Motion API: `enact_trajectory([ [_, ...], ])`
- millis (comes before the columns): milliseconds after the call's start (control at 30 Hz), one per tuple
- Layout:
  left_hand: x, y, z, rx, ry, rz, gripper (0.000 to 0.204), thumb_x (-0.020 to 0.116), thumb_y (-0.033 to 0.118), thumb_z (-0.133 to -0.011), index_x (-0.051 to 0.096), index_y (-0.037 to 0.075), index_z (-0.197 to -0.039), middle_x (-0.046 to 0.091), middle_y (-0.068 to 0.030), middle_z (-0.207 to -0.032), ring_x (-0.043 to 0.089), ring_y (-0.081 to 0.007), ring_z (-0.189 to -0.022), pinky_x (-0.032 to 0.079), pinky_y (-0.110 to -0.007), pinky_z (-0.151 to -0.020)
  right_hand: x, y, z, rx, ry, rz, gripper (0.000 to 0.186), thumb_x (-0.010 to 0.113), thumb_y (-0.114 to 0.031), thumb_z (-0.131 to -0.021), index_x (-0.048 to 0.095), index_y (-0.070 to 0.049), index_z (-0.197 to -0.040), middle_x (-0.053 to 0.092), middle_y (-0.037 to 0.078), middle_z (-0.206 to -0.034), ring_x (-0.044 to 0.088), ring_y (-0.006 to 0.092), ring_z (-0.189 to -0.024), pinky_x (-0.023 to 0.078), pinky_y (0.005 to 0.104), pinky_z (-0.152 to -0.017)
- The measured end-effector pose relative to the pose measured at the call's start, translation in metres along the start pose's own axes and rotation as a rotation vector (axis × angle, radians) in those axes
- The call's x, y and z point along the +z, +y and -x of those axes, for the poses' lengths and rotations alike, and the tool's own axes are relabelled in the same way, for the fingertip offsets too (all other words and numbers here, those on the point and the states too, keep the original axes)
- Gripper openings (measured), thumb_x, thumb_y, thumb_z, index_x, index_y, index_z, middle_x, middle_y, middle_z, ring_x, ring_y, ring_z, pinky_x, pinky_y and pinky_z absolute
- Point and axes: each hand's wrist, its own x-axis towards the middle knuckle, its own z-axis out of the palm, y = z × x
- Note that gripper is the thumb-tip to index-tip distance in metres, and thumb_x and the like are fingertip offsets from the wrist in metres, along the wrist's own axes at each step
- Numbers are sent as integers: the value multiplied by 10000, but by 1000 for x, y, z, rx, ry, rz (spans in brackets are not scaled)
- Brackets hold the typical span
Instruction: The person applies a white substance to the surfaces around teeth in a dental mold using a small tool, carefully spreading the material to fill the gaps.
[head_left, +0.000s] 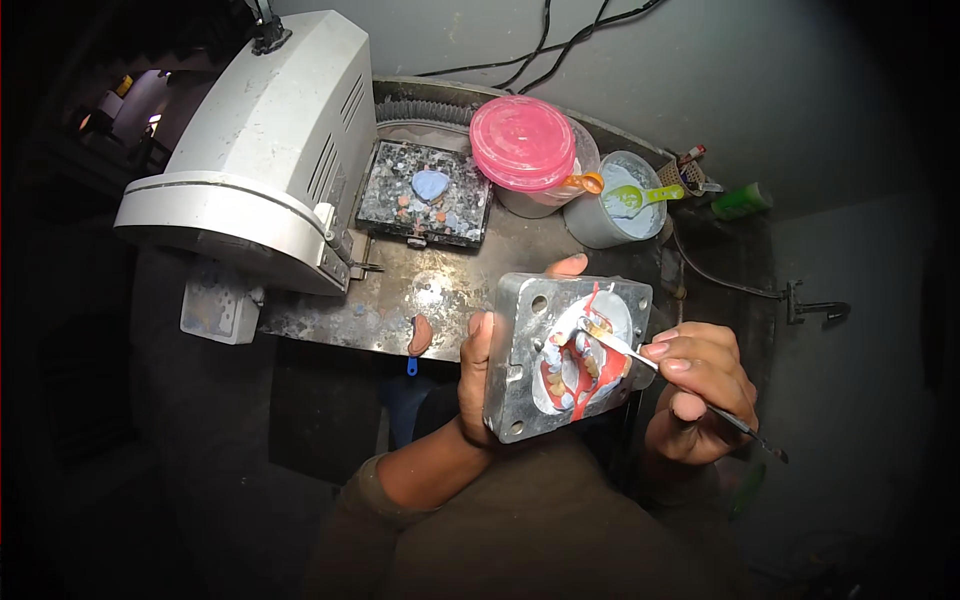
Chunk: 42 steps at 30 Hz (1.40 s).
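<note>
My left hand (477, 378) grips a square metal dental flask (512, 388) by its left side, tilted up in front of me over the bench's near edge. Inside the flask lies white plaster (614, 312) around a horseshoe-shaped model with red wax (584, 402) and tooth shapes. Between the thumb and fingers of my right hand (708, 385) is a thin spatula (738, 424). Its flat, stained tip (598, 331) rests at or just over the plaster near the upper teeth; actual contact is hard to make out. My left fingers are partly hidden behind the flask.
A white machine (270, 130) fills the bench's left. Behind the flask stand a speckled black box (385, 185), a pink-lidded tub (522, 140) and a pale powder tub (597, 226) with a green scoop (640, 198). A brownish-pink piece (421, 336) sits at the front edge.
</note>
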Motion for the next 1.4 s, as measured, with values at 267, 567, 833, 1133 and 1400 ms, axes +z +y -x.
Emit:
enact_trajectory([
  [267,-15,7,-2,6,-119,145,990,524,655,-969,114,28,-1616,468,-205,-1489,520,-315,-1348,426,-472,-1141,8,4,0,-88,-60,5,313,654,-304,-1010,662,7,-1041,745,147,-921,697,270,-826,585,361,-718],
  [567,-9,5,-1,44,8,59,973,433,700,-981,144,16,-1610,465,-211,-1499,519,-341,-1349,443,-520,-1128,-3,3,4,-114,-243,-3,285,708,-233,-970,665,-8,-1139,730,149,-1074,688,281,-945,580,379,-768],
  [833,-6,7,2,-59,8,207,818,313,638,-1041,317,-3,-1550,529,-207,-1442,550,-337,-1318,450,-515,-1117,0,4,0,-75,-126,54,321,674,-323,-986,693,-11,-1059,760,129,-961,705,280,-866,576,374,-785],
  [1133,-4,-3,17,-106,77,127,702,279,582,-1076,434,30,-1483,605,-153,-1373,614,-257,-1252,481,-441,-1091,4,-3,7,21,-123,10,354,683,-380,-951,738,-31,-947,770,97,-883,707,266,-825,575,371,-780],
  [1400,-3,-5,25,-126,114,125,717,298,601,-1066,456,24,-1461,621,-160,-1347,634,-260,-1223,492,-437,-1075,4,-7,14,11,-131,17,335,696,-362,-945,740,-30,-946,769,98,-887,699,268,-826,571,367,-767],
])
